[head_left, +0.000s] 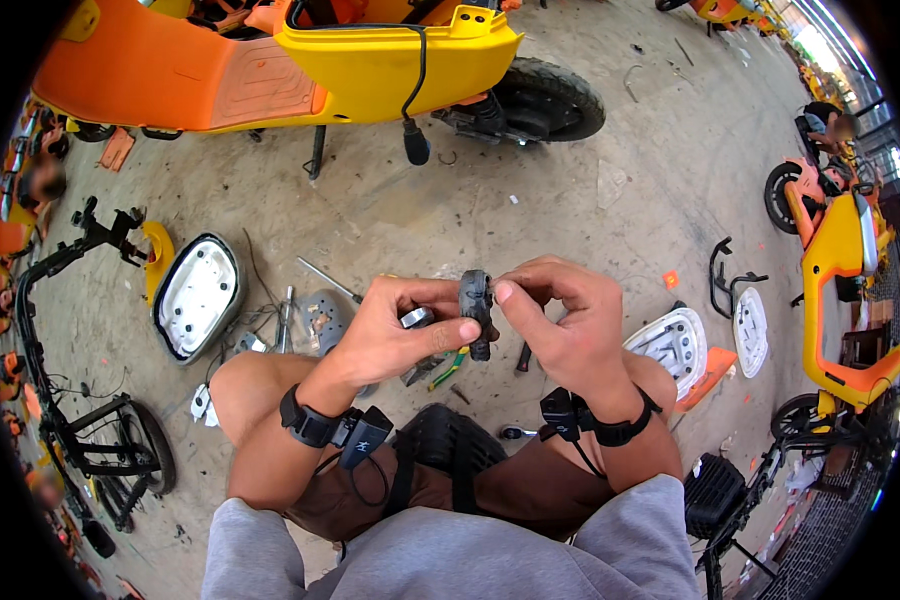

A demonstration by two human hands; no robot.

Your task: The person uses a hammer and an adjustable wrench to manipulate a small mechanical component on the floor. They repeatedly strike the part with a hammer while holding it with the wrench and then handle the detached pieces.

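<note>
My left hand (pixel 395 330) is closed round a small black ribbed part (pixel 476 310), which stands roughly upright between thumb and fingers. I cannot tell exactly what kind of part it is. A shiny metal end (pixel 417 318) pokes out between the same hand's thumb and fingers; the rest of it is hidden. On the other side, my right hand (pixel 578 320) pinches thumb and fingertips together at the part's upper right edge. Whatever lies between those fingertips is too small to make out. Below the hands, pliers with green-yellow handles (pixel 450 369) lie on the floor.
A yellow and orange scooter (pixel 390 80) stands ahead. Left are a bare black frame (pixel 100 455) and a white tray-like shell (pixel 198 298); right, another white shell (pixel 677 345) and a yellow body frame (pixel 832 300). A screwdriver (pixel 328 279) and a ratchet (pixel 515 433) lie nearby.
</note>
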